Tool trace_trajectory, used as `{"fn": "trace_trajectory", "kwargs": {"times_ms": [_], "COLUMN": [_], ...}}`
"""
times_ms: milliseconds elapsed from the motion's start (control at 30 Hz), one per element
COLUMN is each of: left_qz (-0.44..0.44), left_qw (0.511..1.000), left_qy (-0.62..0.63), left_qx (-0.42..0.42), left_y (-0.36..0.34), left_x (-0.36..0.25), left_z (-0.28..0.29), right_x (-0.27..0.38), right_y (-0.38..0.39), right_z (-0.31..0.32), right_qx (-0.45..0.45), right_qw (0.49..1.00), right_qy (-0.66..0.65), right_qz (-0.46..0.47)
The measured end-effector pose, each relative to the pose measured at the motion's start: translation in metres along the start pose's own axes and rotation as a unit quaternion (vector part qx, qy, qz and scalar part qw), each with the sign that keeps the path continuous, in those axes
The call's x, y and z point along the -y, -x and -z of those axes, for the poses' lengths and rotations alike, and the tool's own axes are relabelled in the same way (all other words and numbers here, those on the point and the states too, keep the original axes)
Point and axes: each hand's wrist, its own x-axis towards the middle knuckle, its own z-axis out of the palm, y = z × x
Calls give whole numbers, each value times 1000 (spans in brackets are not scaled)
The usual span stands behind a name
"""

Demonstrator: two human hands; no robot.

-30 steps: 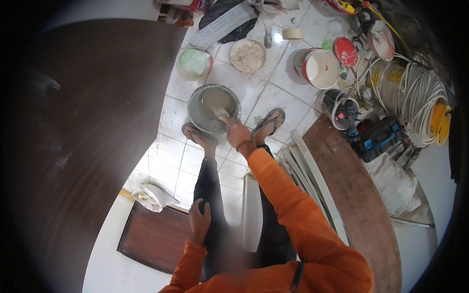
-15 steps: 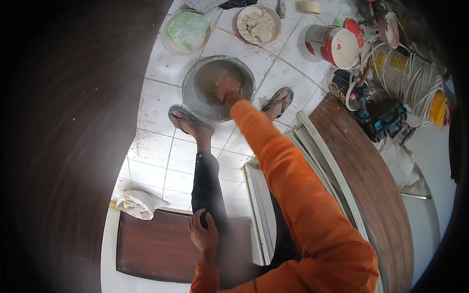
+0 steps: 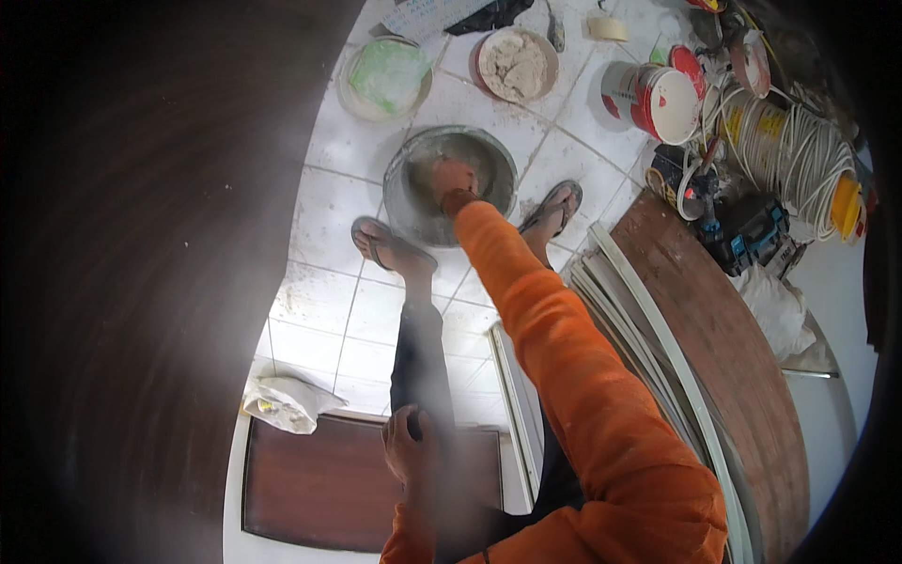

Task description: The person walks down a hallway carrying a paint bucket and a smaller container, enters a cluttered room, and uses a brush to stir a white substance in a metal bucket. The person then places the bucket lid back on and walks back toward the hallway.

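A round grey bucket (image 3: 400, 209) with murky grey-brown water stands on the floor between my sandalled feet. My right hand (image 3: 455, 179) reaches down inside it, low over the water. Its fingers look curled together; whatever they hold, if anything, is hidden and somewhat blurred. My left hand (image 3: 404, 442) rests by my left knee, holding nothing, thumb and fingers loosely apart. Just beyond the bucket sit a basin with a green sheet (image 3: 390, 75) in it and a bowl of pale powder (image 3: 516, 64).
White tiles (image 3: 338, 216) surround the bucket. At right lie a white-and-red paint bucket (image 3: 672, 105), coiled cable (image 3: 785, 141), a tool case (image 3: 756, 235) and a wooden board (image 3: 705, 301). Long pale strips (image 3: 629, 320) lean beside my right leg. A white bag (image 3: 287, 402) lies at left.
My view has shifted, so the scene sits a little further right and lower. My right hand stays inside the bucket, moving slightly within it. My left hand remains by the knee.
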Motion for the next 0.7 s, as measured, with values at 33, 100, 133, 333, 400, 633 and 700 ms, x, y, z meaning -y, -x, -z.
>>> {"fn": "trace_trajectory", "kwargs": {"times_ms": [33,100,133,333,400,633,700], "left_qz": [3,7,4,24,25,14,16], "left_qw": [1000,1000,1000,1000,999,999,999], "left_qy": [4,9,13,8,11,30,30], "left_qx": [-1,-4,0,14,20,-8,-4], "left_y": [-5,-7,-7,-17,-26,-45,-34], "left_x": [-9,-13,-10,2,4,4,6], "left_z": [2,6,5,4,0,-11,-3], "right_x": [6,8,1,-8,-12,-8,-13], "right_y": [-3,2,12,48,30,-10,4], "right_z": [1,-4,-7,-42,-60,-29,-5], "right_qx": [-23,-29,-14,-34,-30,12,9], "right_qw": [999,997,997,999,999,997,994], "right_qy": [-25,-51,-49,5,14,-65,-95], "right_qz": [-26,-48,-50,-9,-21,-32,-56]}}
